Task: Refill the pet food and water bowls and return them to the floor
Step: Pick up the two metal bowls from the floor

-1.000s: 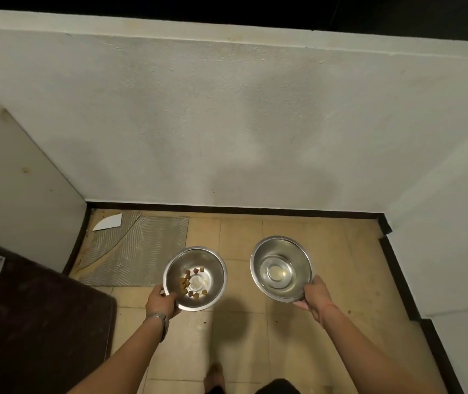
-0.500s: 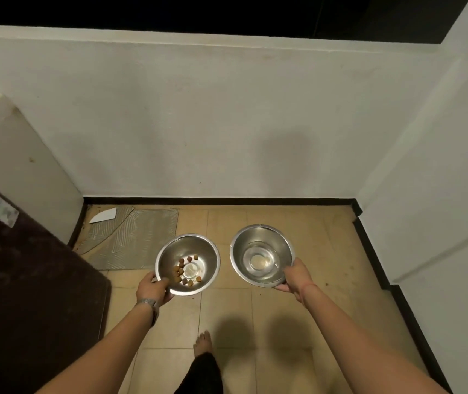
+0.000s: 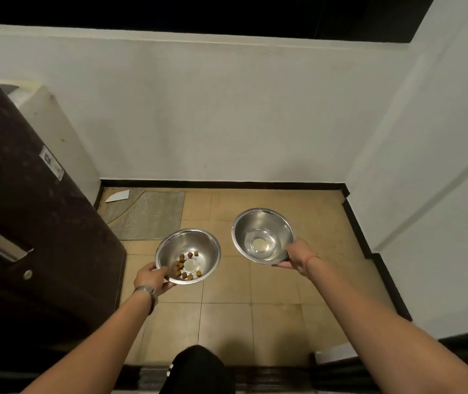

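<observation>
Head view shows the left hand (image 3: pixel 151 277) gripping the near rim of the food bowl (image 3: pixel 188 256), fingers curled on it, with a few brown kibble pieces (image 3: pixel 183 267) inside. To the right of the food bowl, well apart, the right hand (image 3: pixel 298 255) grips the rim of the water bowl (image 3: pixel 263 235). Both bowls are above the tiled floor (image 3: pixel 227 314).

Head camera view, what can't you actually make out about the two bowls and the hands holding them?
- Left hand: fingers under the food bowl, hidden by its rim.
- Right hand: fingers beneath the water bowl, hidden likewise.
- Water level: too clear and reflective to judge.
- Label on the dark cabinet: too small to read.
- Whether the bowls touch the floor: unclear from above.
</observation>
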